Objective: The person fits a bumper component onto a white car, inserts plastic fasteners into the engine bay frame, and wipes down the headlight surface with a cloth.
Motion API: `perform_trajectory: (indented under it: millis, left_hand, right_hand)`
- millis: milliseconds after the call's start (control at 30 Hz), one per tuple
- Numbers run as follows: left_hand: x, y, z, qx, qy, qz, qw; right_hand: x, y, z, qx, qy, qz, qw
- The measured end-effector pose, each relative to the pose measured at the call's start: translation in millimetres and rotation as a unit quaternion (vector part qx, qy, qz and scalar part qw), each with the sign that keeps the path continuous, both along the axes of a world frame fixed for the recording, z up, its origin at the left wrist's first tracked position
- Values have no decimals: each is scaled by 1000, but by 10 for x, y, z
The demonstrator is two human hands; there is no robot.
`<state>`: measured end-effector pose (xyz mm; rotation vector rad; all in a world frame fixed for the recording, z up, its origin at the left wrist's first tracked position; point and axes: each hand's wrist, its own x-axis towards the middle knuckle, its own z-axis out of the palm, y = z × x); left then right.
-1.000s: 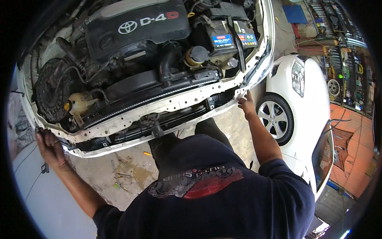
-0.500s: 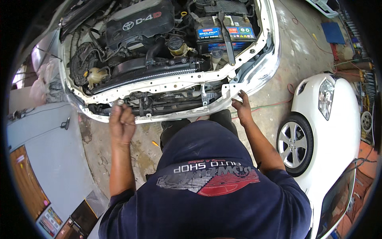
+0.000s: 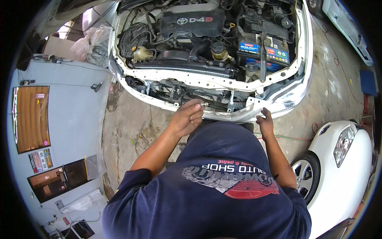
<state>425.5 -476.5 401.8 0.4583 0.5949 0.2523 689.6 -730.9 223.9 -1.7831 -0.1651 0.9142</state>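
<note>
My left hand pinches a small silver metal piece, probably a fastener, above the front opening of a white vehicle with no hood in view over the engine. My right hand is at the outer edge of the white front panel, fingers partly bent and apart; whether they press on it is unclear. Behind both hands are the white upper crossmember, radiator, dark engine cover and battery.
A white car stands close on my right, with hoses on the concrete floor beside it. Tools lie on the floor below the bumper. A pale wall with boards is on my left; a blue mat lies far right.
My left hand has left the vehicle's left front corner and moved right toward the middle, now showing the small metal piece. My right hand stays at the bumper edge. The view has swung left.
</note>
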Motion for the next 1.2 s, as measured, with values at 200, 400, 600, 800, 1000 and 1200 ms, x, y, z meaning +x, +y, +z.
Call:
perform_trajectory:
  millis: [200, 400, 600, 800, 1000, 1200]
  left_hand:
    - [269, -68, 2, 7, 7, -47, 999]
    - [656, -287, 138, 32, 10, -128, 991]
    - [821, -501, 173, 75, 18, -193, 978]
    - [903, -803, 256, 86, 61, -204, 973]
    - [935, -887, 153, 63, 121, -211, 968]
    - [1055, -960, -215, 6, 101, -293, 951]
  right_hand:
    - [-16, 330, 1114, 135, 74, 129, 980]
    - [-207, 609, 2217, 162, -93, 289, 939]
    - [-265, 464, 2232, 115, -173, 267, 941]
    - [-264, 159, 2299, 137, -324, 273, 895]
    - [-278, -61, 2188, 146, -241, 203, 938]
    - [-374, -182, 1661, 142, 92, 122, 978]
